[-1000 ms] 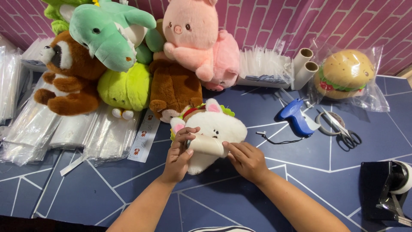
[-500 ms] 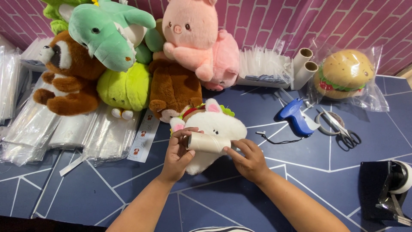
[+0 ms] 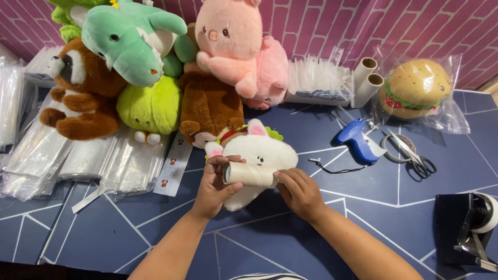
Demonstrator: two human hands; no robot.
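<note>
while both hands grip it, the left hand (image 3: 213, 182) and right hand (image 3: 298, 191) hold a cream cardboard tube (image 3: 251, 175) lying sideways.

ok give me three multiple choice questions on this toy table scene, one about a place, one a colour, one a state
1. Where is the blue tagging gun?
A. on the table, right of the white plush
B. on the pile of clear bags
C. in the left hand

2. What colour is the pig plush at the back?
A. green
B. pink
C. brown

3. How is the cardboard tube held?
A. standing upright alone
B. lying sideways between both hands
C. tucked in the tape dispenser

Answers: 1 A, the gun lies on the dark table to the right of the white plush. 2 B, its fur is pink. 3 B, the left hand and right hand grip its ends, held against the white plush.
</note>
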